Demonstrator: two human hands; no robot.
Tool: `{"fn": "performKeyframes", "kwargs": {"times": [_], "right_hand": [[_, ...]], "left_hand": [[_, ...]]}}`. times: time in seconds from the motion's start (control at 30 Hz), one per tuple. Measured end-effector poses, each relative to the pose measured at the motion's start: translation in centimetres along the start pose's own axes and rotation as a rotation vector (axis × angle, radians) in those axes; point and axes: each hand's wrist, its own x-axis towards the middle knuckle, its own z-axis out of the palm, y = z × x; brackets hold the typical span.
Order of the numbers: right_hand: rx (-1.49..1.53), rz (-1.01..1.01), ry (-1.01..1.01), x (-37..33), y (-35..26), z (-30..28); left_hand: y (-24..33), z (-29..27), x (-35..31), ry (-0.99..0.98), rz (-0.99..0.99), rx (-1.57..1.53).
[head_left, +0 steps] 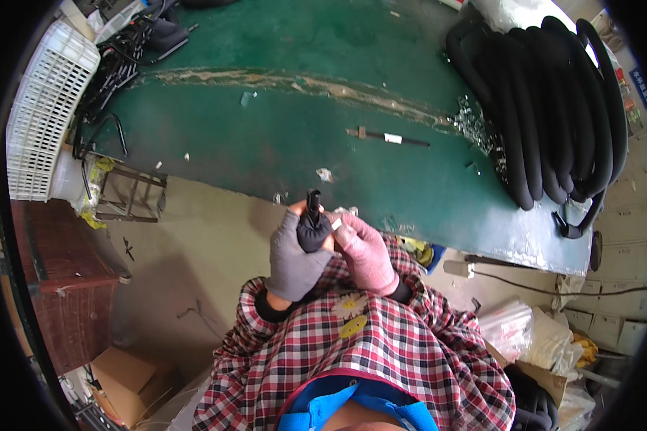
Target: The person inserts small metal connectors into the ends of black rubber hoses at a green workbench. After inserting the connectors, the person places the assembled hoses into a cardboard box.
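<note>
My left hand [296, 260], in a grey fingerless glove, is wrapped round a short black tube-like piece [313, 208]. The piece stands up out of the grip, with a thicker, bunched black part lower down between the hands. My right hand [365, 251], in a pink glove, is closed beside it, with a small white piece [336, 224] pinched at the fingertips. Whether the white piece touches the black one I cannot tell. Both hands are in front of my body, just short of the table's near edge.
A thick coil of black foam-like tubing [546, 115] lies on the right of the green table [266, 136]. A thin black strip with a white tag [393, 138] lies mid-table. Far left are a white plastic basket [47, 108] and dark thin parts [115, 75]. A wooden stool [129, 194] stands below.
</note>
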Motion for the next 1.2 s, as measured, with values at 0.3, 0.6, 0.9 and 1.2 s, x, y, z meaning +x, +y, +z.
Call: {"fn": "performKeyframes", "kwargs": {"times": [0.3, 0.6, 0.9, 1.2], "right_hand": [[-0.031, -0.179, 0.02, 0.6, 0.7, 0.1], [-0.006, -0.34, 0.138, 3.2, -4.8, -1.4], [0.077, -0.061, -0.198, 6.0, -5.7, -1.3], [0.051, 0.01, -0.168, 6.5, -5.9, -1.5]], "left_hand": [[0.5, 0.7, 0.6, 0.053, -0.067, 0.083], [-0.1, 0.6, 0.6, -0.106, -0.028, 0.1], [-0.6, 0.3, 1.6, -0.203, -0.017, 0.172], [-1.4, 0.7, 2.1, -0.208, 0.061, 0.221]]}}
